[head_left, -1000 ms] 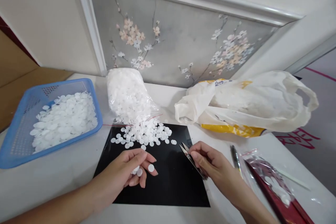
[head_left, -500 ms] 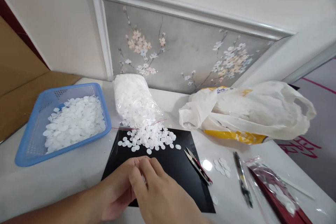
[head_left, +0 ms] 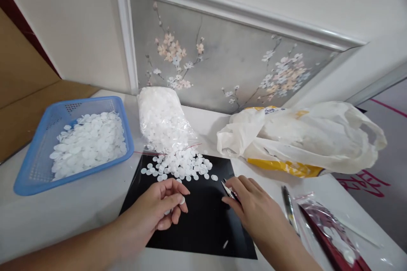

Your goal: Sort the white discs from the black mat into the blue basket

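My left hand is closed around a few white discs, one of them pinched between thumb and fingers above the black sheet. At the sheet's right edge, my right hand has its thumb and fingers around the thread snips. Only the blades of the snips show; their handles are hidden under the hand. Loose white discs lie heaped along the back of the sheet, spilling from a clear plastic bag. A small white piece appears near the sheet's front edge.
On the left stands a blue basket filled with white discs. A white and yellow carrier bag lies at the back right. A pen and a red packet with discs are at the right. Behind is a framed wall panel.
My hands, together before, have come apart. The right hand has moved right onto the thread snips, while the left keeps the discs and has turned, showing its fingers.
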A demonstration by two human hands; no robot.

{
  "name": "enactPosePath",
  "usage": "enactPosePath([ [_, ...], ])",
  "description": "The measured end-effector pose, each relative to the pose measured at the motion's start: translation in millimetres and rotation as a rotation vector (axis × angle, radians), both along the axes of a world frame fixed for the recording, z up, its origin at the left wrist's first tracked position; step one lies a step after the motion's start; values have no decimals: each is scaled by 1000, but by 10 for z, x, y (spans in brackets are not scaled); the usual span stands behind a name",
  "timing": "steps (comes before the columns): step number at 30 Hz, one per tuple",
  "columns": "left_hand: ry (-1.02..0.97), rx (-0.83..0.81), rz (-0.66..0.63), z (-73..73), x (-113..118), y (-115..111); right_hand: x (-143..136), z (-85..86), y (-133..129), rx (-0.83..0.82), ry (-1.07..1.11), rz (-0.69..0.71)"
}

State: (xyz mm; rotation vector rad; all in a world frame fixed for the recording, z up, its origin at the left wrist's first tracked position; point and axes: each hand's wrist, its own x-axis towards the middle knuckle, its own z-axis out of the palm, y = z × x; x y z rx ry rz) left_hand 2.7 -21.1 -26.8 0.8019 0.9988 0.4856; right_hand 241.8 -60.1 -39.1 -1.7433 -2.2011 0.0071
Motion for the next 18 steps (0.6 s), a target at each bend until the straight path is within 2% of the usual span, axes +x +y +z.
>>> enactPosePath([
  [2, 32, 111, -42, -3, 20, 28, 146, -105, 11, -107, 46, -58],
  [5, 72, 171, -85, -7, 43, 58, 216, -185, -6, -235, 221, -162],
  [10, 175, 99, -154, 35, 126, 89, 195, -74, 8, -343, 392, -241],
  [15, 70, 68, -224, 154, 416, 106, 288, 99, 11, -153, 591, -284],
  [18, 10, 70, -259, 222, 619, 151, 312, 146, -16, -97, 675, -279],
])
